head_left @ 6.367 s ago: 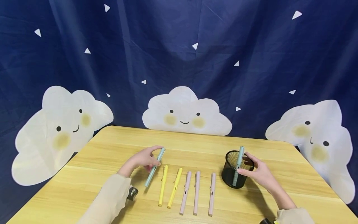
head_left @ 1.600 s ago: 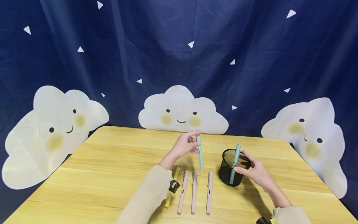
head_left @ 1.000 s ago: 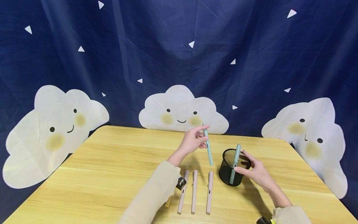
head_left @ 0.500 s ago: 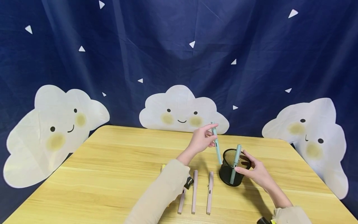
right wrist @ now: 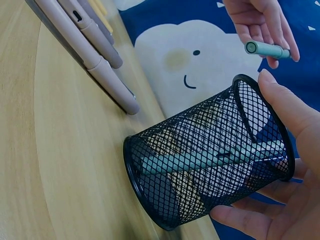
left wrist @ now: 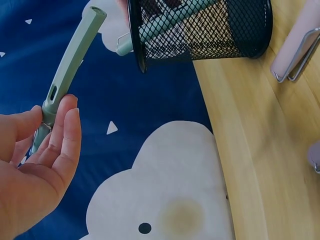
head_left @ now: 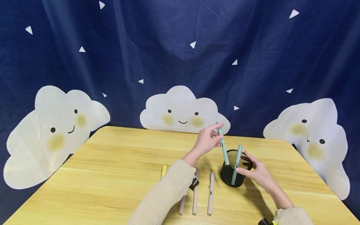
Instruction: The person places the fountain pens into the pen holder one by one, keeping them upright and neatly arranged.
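My left hand [head_left: 207, 140] pinches a pale green pen [head_left: 224, 151] near its clip end, thumb on one side and fingers on the other. The pen slants down, its lower end overlapping the near-left rim of a black mesh pen holder [head_left: 227, 176] in the head view. In the left wrist view, that pen [left wrist: 70, 65] is apart from the holder's mouth. My right hand [head_left: 260, 173] grips the holder at its right side, with the thumb by the rim in the right wrist view. Another green pen [right wrist: 192, 161] leans inside, visible through the mesh.
Lilac pens lie left of the holder: one in full view [head_left: 211, 193], others partly under my left sleeve [head_left: 166, 193]. A yellow pen [head_left: 164, 170] peeks out beyond that sleeve. Behind the wooden table [head_left: 112, 175] hangs a dark blue cloth [head_left: 168, 56] with cloud shapes.
My left hand has carried the green pen from left of the yellow pens, up and rightward to the holder's rim. My right hand has stayed on the holder throughout.
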